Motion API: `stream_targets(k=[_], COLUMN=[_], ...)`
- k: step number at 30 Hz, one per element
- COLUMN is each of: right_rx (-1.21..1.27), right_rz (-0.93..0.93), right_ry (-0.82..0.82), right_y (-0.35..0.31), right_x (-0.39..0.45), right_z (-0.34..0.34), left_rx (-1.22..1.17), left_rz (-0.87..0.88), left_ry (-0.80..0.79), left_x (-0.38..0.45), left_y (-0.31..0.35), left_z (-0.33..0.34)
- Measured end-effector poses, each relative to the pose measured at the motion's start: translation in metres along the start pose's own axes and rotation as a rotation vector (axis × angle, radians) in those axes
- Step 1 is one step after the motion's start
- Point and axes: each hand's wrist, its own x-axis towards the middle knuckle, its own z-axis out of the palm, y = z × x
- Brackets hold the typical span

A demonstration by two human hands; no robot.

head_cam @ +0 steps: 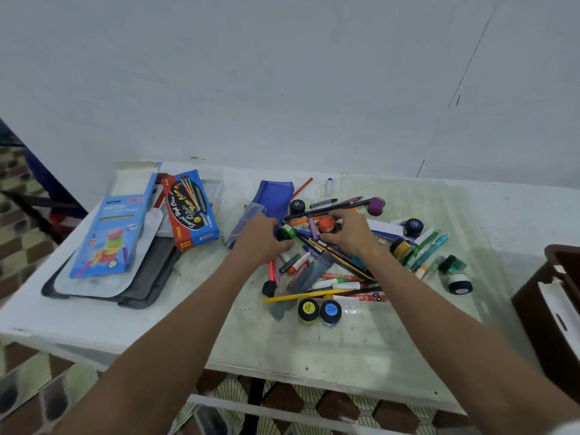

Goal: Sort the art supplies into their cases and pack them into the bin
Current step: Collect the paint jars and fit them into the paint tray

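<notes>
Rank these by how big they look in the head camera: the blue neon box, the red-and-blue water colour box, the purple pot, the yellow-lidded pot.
1. Blue neon box, clearly largest.
2. Water colour box.
3. Yellow-lidded pot and purple pot: look about alike; the yellow-lidded one sits nearer the camera, so no ranking between them.

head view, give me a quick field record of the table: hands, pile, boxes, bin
left hand: grips a green-capped black paint pot
right hand: fingers on an orange round paint pot
pile: loose pens, pencils and crayons, mid-table
front pots: yellow-lidded pot beside blue-lidded pot
boxes: blue neon cardboard box, red-and-blue water colour box, left side
bin: dark brown plastic bin, right edge
</notes>
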Motion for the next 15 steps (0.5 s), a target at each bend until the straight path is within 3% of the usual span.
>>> stream_targets(k=[9,15], right_rx=[0.147,0.536], right_rz=[-0.034,-0.032], right_ry=[0.117,0.02], right_y=[-0.009,-0.021], right_x=[-0.017,-0.086], right_z=[-0.005,-0.024], left_rx=[-0.317,-0.511], left_rz=[0.031,0.116], left_ry=[0.152,0.173], left_x=[-0.021,-0.071], left_y=[0.004,0.014], left_z=[-0.01,-0.027])
